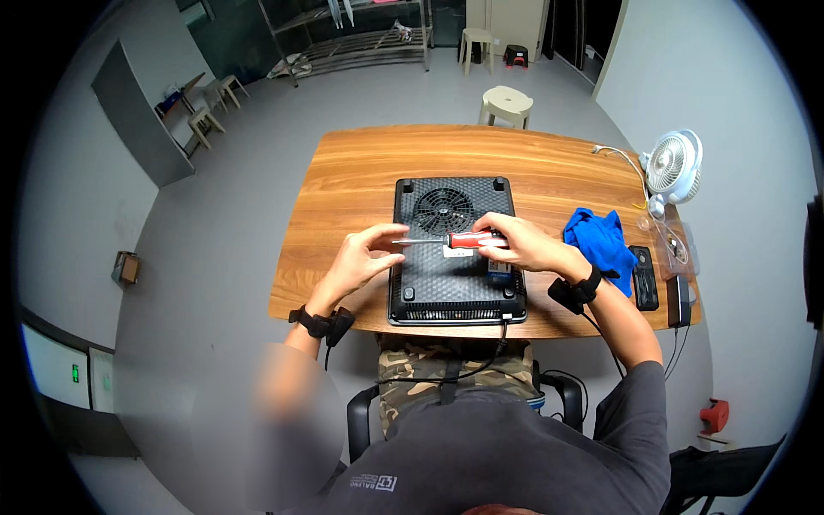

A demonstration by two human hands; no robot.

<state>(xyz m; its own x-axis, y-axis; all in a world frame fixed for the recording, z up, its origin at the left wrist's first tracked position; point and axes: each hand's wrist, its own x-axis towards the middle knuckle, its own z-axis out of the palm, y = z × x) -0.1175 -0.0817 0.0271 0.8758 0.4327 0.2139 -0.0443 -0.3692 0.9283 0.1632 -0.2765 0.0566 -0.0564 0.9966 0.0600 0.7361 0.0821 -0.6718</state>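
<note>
A screwdriver (468, 240) with a red and pale handle and a bare metal shaft lies level in my right hand (524, 242), which is closed round the handle. My left hand (360, 257) is at the tip end of the shaft, thumb and fingers apart on either side of it and not closed. Below both hands a black appliance, seemingly an induction cooker (429, 275), rests underside up, with a round fan grille, small corner feet and vent slots along its near edge. Labels on its underside are partly covered by my right hand.
The wooden table (343, 180) carries a blue cloth (596, 240), a black case (644, 279), a clear plastic box (678, 245) and a white fan (674, 167) on the right. A cable runs from the appliance's near edge across my lap. A stool (506, 105) stands beyond.
</note>
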